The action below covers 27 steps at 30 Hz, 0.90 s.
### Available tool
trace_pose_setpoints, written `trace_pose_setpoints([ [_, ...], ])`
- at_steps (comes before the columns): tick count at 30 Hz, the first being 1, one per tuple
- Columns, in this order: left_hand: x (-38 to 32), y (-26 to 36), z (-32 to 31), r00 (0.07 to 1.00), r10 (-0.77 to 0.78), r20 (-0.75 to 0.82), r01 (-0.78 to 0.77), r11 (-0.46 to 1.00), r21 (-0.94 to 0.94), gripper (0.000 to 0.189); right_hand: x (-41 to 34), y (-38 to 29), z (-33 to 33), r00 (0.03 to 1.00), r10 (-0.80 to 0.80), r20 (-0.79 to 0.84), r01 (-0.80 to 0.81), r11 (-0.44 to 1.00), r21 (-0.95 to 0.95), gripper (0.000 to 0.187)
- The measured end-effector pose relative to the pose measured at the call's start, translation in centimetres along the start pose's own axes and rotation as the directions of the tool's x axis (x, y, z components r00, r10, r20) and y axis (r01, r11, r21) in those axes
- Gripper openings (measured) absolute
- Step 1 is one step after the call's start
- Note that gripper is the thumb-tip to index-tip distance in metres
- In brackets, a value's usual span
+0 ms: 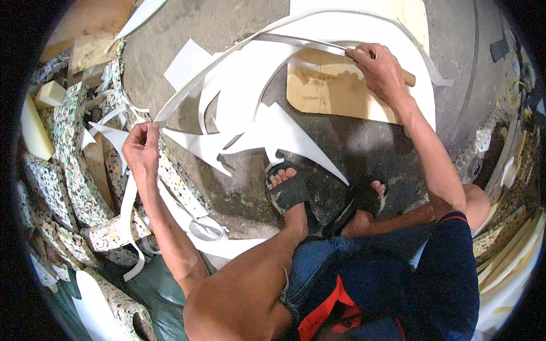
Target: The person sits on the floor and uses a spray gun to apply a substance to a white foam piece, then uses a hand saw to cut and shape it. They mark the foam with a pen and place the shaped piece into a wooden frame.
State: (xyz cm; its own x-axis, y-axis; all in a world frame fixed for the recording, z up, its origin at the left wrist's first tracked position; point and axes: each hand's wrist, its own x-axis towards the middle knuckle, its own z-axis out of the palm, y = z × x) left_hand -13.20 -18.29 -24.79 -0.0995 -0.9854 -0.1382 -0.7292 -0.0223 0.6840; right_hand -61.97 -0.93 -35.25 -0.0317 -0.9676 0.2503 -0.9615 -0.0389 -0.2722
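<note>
My right hand [379, 72] grips a long knife; its wooden handle [408, 78] sticks out behind my palm. The narrow blade [305, 41] points left across a white foam sheet [239, 96]. Between the fingertips of my left hand [141, 147] is the end of a long, thin foam strip [200, 79]. From there the strip arcs over the top of the sheet and down its right side, its far end loose on the floor. Under the sheet's curved opening shows a wooden board [332, 87]. I cannot tell whether the blade touches the foam.
Pointed foam offcuts [298, 138] lie close to my sandalled feet [288, 187]. Speckled foam blocks [70, 157] and more scraps are heaped on the left. A square white piece [187, 64] rests on the concrete floor [166, 25]. Foam sheets [512, 260] are stacked at right.
</note>
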Motion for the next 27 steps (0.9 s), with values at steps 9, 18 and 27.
trace_pose_setpoints([
  [9,0.4,-0.6,-0.9,1.0,0.015,0.007,-0.015,0.998,-0.063,0.018,1.5,-2.1,1.9,0.996,0.09,-0.024,-0.089,0.995,0.046,0.03],
  [18,1.8,-1.9,-1.4,1.0,0.023,0.019,-0.021,0.997,-0.078,0.019,-0.9,-1.7,0.4,0.988,0.155,-0.024,-0.156,0.988,-0.004,0.031],
  [27,3.6,-1.7,-3.0,0.996,0.079,0.026,-0.078,0.995,-0.055,0.019,-3.5,-2.2,-0.7,0.961,0.275,-0.039,-0.275,0.961,0.013,0.033],
])
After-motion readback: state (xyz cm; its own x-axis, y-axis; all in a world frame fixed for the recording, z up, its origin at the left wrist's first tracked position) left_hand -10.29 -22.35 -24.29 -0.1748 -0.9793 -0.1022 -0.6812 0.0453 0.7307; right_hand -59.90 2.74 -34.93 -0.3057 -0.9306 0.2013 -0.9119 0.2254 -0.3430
